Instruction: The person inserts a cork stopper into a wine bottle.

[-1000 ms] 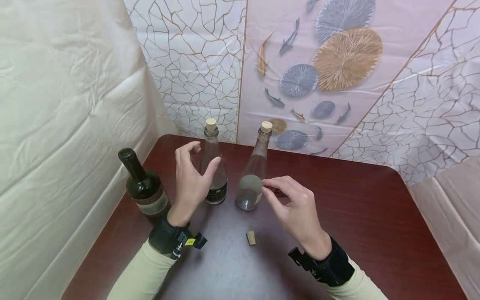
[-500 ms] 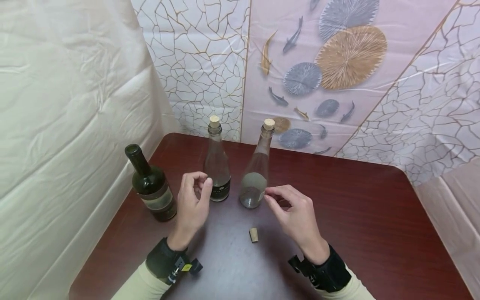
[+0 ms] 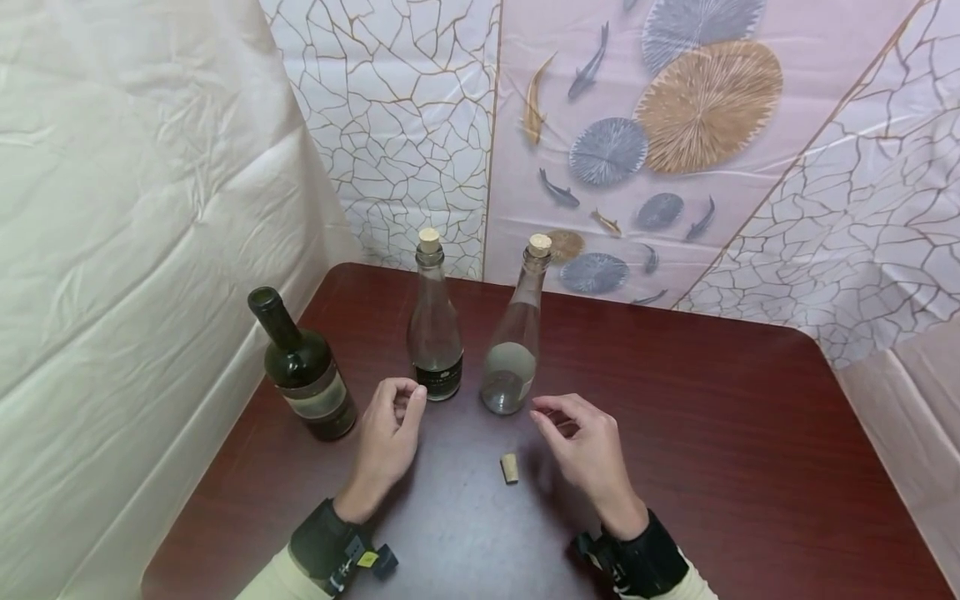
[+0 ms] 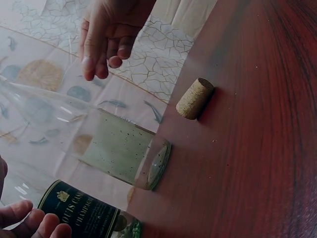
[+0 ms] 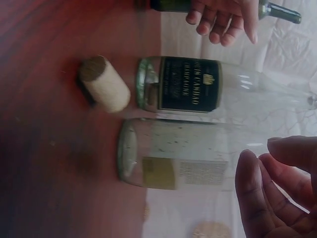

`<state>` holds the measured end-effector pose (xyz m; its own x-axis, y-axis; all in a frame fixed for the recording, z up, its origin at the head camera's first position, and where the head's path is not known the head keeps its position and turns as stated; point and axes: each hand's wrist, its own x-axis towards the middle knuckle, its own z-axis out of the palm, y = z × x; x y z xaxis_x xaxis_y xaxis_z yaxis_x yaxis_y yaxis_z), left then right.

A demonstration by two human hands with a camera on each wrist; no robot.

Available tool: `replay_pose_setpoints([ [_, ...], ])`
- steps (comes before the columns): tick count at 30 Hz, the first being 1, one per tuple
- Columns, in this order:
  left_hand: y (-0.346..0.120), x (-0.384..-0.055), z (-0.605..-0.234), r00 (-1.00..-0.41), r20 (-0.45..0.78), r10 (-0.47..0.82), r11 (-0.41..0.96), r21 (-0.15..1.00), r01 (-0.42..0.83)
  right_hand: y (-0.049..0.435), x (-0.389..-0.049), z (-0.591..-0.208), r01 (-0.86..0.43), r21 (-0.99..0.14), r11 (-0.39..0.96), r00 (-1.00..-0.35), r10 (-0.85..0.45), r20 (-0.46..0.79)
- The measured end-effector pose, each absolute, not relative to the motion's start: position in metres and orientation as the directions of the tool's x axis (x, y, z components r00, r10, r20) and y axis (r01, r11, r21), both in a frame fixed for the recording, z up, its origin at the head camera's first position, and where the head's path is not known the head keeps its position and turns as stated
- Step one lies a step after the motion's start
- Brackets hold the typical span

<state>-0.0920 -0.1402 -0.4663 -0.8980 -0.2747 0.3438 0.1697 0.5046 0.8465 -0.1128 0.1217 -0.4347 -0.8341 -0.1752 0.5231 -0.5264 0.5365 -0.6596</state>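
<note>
Two clear glass bottles stand upright on the table, both with corks in their necks. The left bottle (image 3: 435, 333) carries a dark champagne label (image 5: 189, 84); the right bottle (image 3: 512, 354) has a pale label. My left hand (image 3: 388, 437), fingers loosely bent around nothing, hovers in front of the left bottle. To the right, my right hand (image 3: 588, 450) is beside the right bottle's base, its thumb and fingers bent and holding nothing. A loose cork (image 3: 509, 468) lies on the table between my hands, seen close up in both wrist views.
At the left stands a dark green wine bottle (image 3: 303, 367) with no cork in its mouth. The reddish-brown table (image 3: 712, 433) has rounded far corners. A pale cloth (image 3: 150, 250) hangs along the left side, and a patterned sheet (image 3: 390, 125) hangs behind.
My left hand has drawn down and back from beside the left bottle's neck, its fingers bending in. The right hand has lowered slightly. All bottles and the loose cork have stayed put.
</note>
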Motion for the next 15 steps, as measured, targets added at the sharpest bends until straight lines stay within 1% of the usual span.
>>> replay_pose_setpoints([
  [2,-0.14,-0.092,-0.467,-0.9,0.34,-0.272,0.496,0.851,0.172,0.121,-0.113,-0.44,-0.518,-0.662,0.541,-0.844,-0.196,0.5],
  [4,-0.14,-0.093,-0.468,-0.902,0.339,-0.268,0.496,0.851,0.172,0.119,-0.114,-0.444,-0.499,-0.663,0.558,-0.861,-0.236,0.45],
  [8,-0.133,-0.095,-0.469,-0.909,0.335,-0.249,0.492,0.852,0.179,0.116,-0.116,-0.45,-0.457,-0.622,0.636,-0.888,-0.365,0.278],
  [11,-0.125,-0.095,-0.468,-0.913,0.342,-0.22,0.49,0.848,0.2,0.111,-0.115,-0.454,-0.459,-0.57,0.682,-0.877,-0.451,0.166],
  [15,-0.118,-0.094,-0.466,-0.915,0.354,-0.192,0.501,0.837,0.219,0.104,-0.115,-0.457,-0.489,-0.524,0.697,-0.851,-0.515,0.109],
])
